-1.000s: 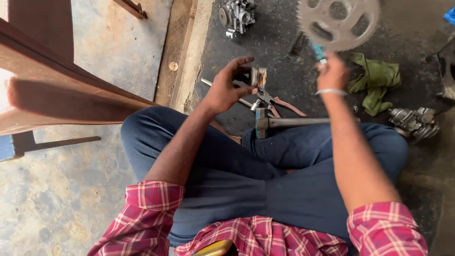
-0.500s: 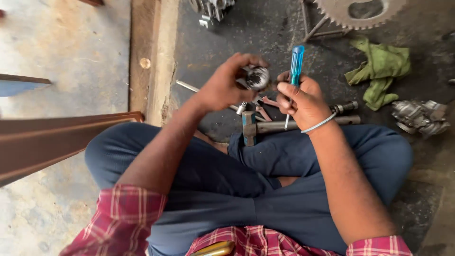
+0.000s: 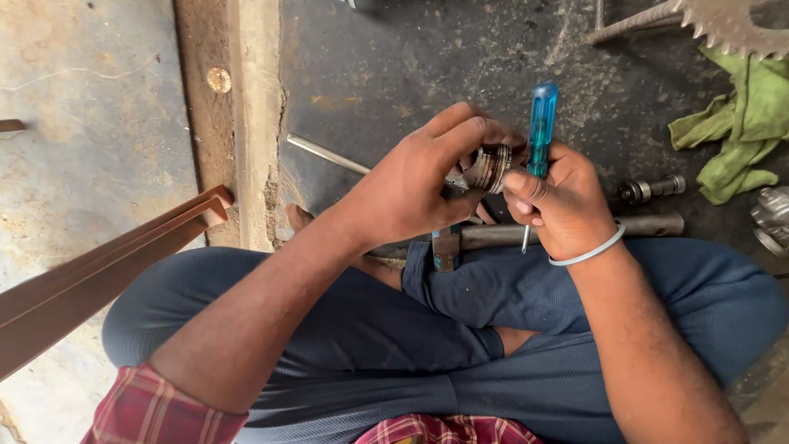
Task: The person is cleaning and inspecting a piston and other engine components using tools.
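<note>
Both hands meet over the lap on a small ribbed metal part, above a dark, oily floor.

At the floor's left edge runs a concrete curb (image 3: 246,123); a thin steel rod (image 3: 329,154) lies just right of it. The left hand (image 3: 411,185) closes its fingers around the ribbed metal ring (image 3: 491,167), held just above the knees. The right hand (image 3: 567,205) pinches the ring's other side while its fingers also clamp a blue-handled screwdriver (image 3: 541,136), tip down. A firm, level hold on the ring seems wise, blade kept clear of the thigh. A green rag (image 3: 740,123) lies by the floor's right edge, under a sprocket (image 3: 731,20).
</note>
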